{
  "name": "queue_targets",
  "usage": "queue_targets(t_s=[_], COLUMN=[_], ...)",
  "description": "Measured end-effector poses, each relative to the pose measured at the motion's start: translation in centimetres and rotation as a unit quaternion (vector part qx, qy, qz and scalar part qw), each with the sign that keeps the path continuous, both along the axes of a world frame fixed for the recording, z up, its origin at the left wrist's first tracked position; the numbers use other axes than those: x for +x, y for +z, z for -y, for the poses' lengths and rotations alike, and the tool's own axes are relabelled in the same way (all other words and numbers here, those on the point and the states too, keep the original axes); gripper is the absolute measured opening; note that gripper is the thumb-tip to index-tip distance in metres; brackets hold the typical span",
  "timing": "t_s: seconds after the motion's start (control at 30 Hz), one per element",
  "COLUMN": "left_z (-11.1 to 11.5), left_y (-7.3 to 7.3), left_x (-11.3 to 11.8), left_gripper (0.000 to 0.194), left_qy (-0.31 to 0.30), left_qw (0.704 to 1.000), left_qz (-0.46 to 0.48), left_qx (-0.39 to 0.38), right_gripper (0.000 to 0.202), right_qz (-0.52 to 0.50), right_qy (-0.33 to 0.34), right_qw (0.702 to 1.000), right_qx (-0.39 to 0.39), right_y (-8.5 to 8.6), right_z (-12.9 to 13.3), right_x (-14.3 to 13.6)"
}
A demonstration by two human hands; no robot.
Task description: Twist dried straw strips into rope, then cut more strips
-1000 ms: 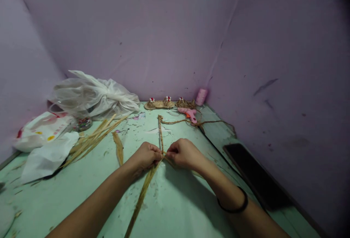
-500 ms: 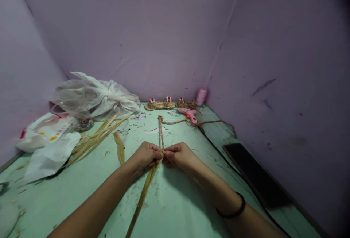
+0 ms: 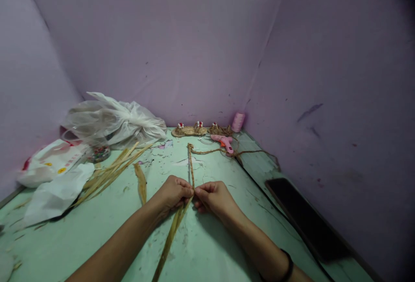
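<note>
A thin twisted cord (image 3: 191, 165) of tan fibre runs up the middle of the table from my fingertips. My left hand (image 3: 177, 192) pinches its lower end. Right beside it, my right hand (image 3: 209, 196) pinches the same spot, with a dark band round that wrist. The fingertips of both hands nearly touch. Below them, loose flat strips (image 3: 171, 234) of dry fibre trail down toward the near edge. The cord's far end has a small knot, from which a thin string leads right.
Left are dry strips (image 3: 113, 171), a single leaf piece (image 3: 140, 182), a white bag (image 3: 53, 161) and a tied plastic bag (image 3: 129, 122). Behind lie woven soles (image 3: 189, 131), a pink glue gun (image 3: 224, 141) and a thread spool (image 3: 238, 122). A dark phone-like slab (image 3: 304, 217) lies right.
The whole view has shifted, so the table and hands appear slightly lower. Both hands keep their pinch on the cord; its twisted part looks little changed.
</note>
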State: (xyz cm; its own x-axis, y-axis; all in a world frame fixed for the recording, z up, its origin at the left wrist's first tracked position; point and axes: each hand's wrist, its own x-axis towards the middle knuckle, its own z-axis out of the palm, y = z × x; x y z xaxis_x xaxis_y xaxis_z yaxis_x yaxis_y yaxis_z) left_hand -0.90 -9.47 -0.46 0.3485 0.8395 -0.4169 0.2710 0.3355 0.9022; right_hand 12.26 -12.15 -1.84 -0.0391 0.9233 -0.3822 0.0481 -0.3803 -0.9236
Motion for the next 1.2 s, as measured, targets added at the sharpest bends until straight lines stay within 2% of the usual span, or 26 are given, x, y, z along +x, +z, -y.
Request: queue_targets(t_s=[0.13,0.23,0.33,0.43,0.63,0.83,0.9,0.97,1.0,1.03,1.07,1.13,1.2], left_z=[0.1,-0.1,-0.2,-0.3,1.0,5.0,5.4,4.7,4.1,3.4,2.6,1.4,0.8], left_y=[0.2,-0.2,-0.6,-0.1,2.5,1.9,2.2,2.9,3.4,3.8,4.0,4.0,3.2], left_x=[0.1,0.1,-0.1,-0.4,0.0,2.8,3.0,2.4,2.0,1.5,1.1,0.4,0.2], left_gripper=[0.009,0.008,0.010,0.010,0.015,0.028,0.028,0.022,0.020,0.018,0.016,0.012,0.011], left_qy=[0.004,-0.014,-0.060,-0.106,-0.110,-0.062,-0.077,-0.087,-0.081,-0.061,-0.011,0.058,0.050], left_qw=[1.000,0.999,0.988,0.960,0.907,0.838,0.831,0.852,0.873,0.897,0.921,0.970,0.995], left_qz=[-0.020,-0.044,-0.100,-0.186,-0.360,-0.464,-0.461,-0.421,-0.389,-0.350,-0.311,-0.207,-0.087], left_qx=[0.004,0.022,0.097,0.178,0.188,0.280,0.301,0.299,0.285,0.262,0.234,0.118,-0.012], right_gripper=[0.010,0.006,0.005,0.006,0.009,0.007,0.006,0.005,0.005,0.004,0.005,0.010,0.010], right_qz=[0.091,0.085,0.085,0.095,0.054,0.007,-0.009,-0.035,-0.042,-0.044,-0.042,-0.039,-0.057], right_qy=[0.002,-0.012,-0.001,0.014,0.018,-0.043,-0.049,-0.045,-0.041,-0.037,-0.032,-0.021,-0.005], right_qw=[0.991,0.993,0.995,0.994,0.997,0.998,0.998,0.998,0.998,0.998,0.998,0.999,0.998], right_qx=[0.093,0.075,0.055,0.050,0.046,0.035,0.036,0.029,0.026,0.024,0.023,0.022,0.027], right_y=[-0.8,-1.4,-1.5,-1.4,-0.8,-0.2,-0.3,-0.4,-0.4,-0.4,-0.3,-0.1,0.0], right_z=[-0.6,-1.1,-1.4,-1.5,-1.0,-0.3,-0.4,-0.5,-0.6,-0.6,-0.6,-0.5,-0.5], right_x=[0.2,0.2,0.0,0.0,-0.1,-0.7,-0.8,-0.7,-0.6,-0.5,-0.4,-0.3,-0.3])
